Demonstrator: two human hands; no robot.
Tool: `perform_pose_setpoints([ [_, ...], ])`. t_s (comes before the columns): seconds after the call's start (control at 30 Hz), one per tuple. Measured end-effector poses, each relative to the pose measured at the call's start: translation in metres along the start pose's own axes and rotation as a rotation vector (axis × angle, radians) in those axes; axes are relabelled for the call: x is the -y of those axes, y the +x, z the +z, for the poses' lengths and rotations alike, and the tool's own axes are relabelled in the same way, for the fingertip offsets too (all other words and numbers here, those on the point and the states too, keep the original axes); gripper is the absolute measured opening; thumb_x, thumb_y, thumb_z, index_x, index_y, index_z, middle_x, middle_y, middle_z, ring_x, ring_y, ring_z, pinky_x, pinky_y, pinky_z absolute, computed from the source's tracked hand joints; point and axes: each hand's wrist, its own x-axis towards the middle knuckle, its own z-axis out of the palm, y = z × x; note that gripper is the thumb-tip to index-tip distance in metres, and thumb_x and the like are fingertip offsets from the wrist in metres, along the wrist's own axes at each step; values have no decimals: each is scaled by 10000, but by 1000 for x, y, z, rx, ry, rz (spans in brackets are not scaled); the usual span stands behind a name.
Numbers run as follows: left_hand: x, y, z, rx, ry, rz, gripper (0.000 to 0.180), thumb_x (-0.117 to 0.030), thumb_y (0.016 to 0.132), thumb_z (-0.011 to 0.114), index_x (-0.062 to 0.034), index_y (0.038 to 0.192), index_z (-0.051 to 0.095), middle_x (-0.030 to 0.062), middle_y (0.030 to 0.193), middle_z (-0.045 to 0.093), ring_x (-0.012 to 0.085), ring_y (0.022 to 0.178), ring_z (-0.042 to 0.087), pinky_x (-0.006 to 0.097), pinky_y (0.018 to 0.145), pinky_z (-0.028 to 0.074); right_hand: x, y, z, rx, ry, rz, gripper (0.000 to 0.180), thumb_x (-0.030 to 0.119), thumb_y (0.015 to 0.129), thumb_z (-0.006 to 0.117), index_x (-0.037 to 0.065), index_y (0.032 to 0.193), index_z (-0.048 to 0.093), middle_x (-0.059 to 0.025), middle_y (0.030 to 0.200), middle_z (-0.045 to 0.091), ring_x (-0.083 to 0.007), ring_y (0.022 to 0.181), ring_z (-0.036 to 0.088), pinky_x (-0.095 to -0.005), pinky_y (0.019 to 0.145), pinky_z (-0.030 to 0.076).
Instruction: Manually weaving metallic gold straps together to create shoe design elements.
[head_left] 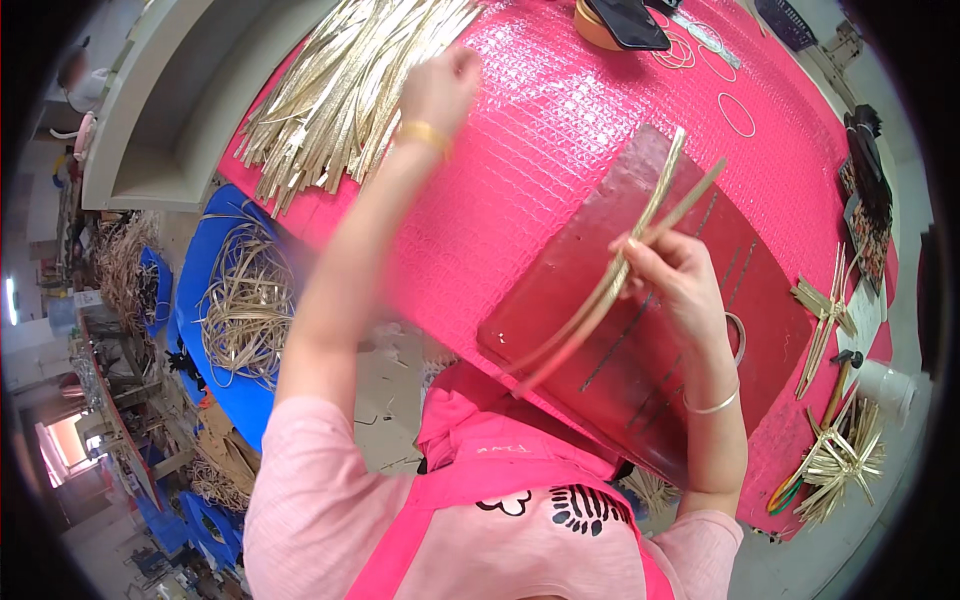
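My right hand (670, 270) pinches a few narrow gold strips (655, 195) between thumb and fingers, over a dark red board (560, 300). Their upper ends fan apart above the fingers, and their lower ends trail toward the board's near left edge. My left hand (440, 92) is raised beside a thick pile of loose gold strips (330, 110) at the far left of the table. Its fingers are curled closed; whatever may be between them is too small and blurred to make out. Dark slotted lines run across the board.
Pink sheeting covers the table (480, 230). A phone (625, 22) and rubber bands (737, 114) lie at the far side. At the right are bundled strips (825, 310), a hammer (843, 375) and a woven strip piece (845, 460). A blue bin (190, 290) of strips stands left.
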Motion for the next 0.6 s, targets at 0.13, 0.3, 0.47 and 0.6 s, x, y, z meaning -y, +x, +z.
perform_pose_setpoints([
  [0.13, 60, 76, 34, -122, 676, -109, 157, -183, 737, 504, -80, 782, 614, 140, 813, 592, 304, 769, 568, 361, 666, 457, -12, -26, -4, 15, 91, 110, 198, 147, 780, 547, -24, 872, 585, -28, 671, 557, -67, 563, 501, -197, 536, 425],
  [0.3, 34, 69, 31, 74, 621, -104, 167, -211, 710, 567, -75, 795, 612, 135, 823, 596, 293, 755, 578, 366, 674, 461, -28, -50, -14, -40, 172, 136, 190, 137, 779, 552, -26, 873, 580, -40, 709, 572, -86, 624, 541, -197, 551, 449],
  [0.47, -46, 10, -28, 671, -629, -303, 244, -124, 718, 603, 27, 905, 554, 81, 802, 597, 117, 700, 571, 217, 606, 465, -19, -45, -15, -197, 194, 53, 152, 71, 744, 586, -38, 849, 571, -50, 727, 580, -106, 623, 555, -207, 555, 479],
  [0.6, -91, -26, -49, 914, -808, -353, 240, -92, 725, 592, 13, 936, 544, 74, 828, 590, 109, 724, 571, 214, 620, 485, -4, -28, -13, -422, 14, -99, 145, 64, 735, 599, -36, 836, 573, -68, 714, 592, -104, 621, 562, -204, 564, 464],
])
